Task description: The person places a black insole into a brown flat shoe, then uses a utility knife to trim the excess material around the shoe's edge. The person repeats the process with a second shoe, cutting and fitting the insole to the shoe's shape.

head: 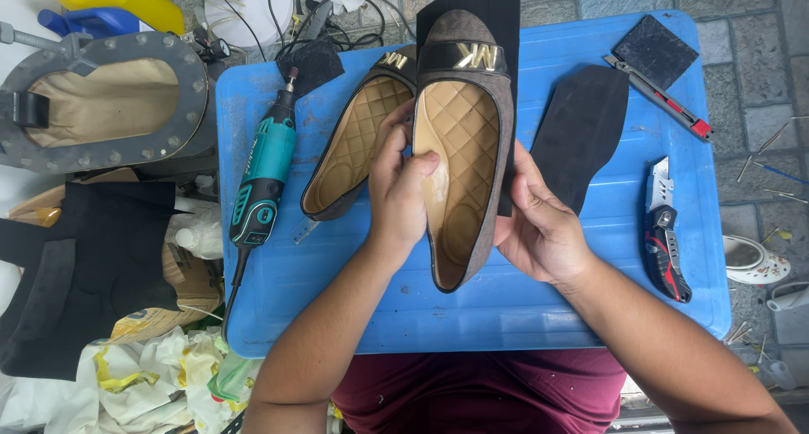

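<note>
I hold a brown flat shoe (466, 139) with a quilted tan insole and a gold metal ornament over the blue table (607, 257). My left hand (398, 185) grips its left edge, thumb pressed into the insole. My right hand (539, 223) grips its right side, pressing a black sole sheet (497, 13) against the shoe's underside. The matching second shoe (358, 139) lies on the table just left of my left hand.
A teal rotary tool (263, 177) lies at the table's left. A cut black sole piece (580, 131), a black square pad (655, 50), a red-tipped cutter (661, 97) and a folding utility knife (666, 236) lie to the right. A grey metal ring fixture (101, 101) stands far left.
</note>
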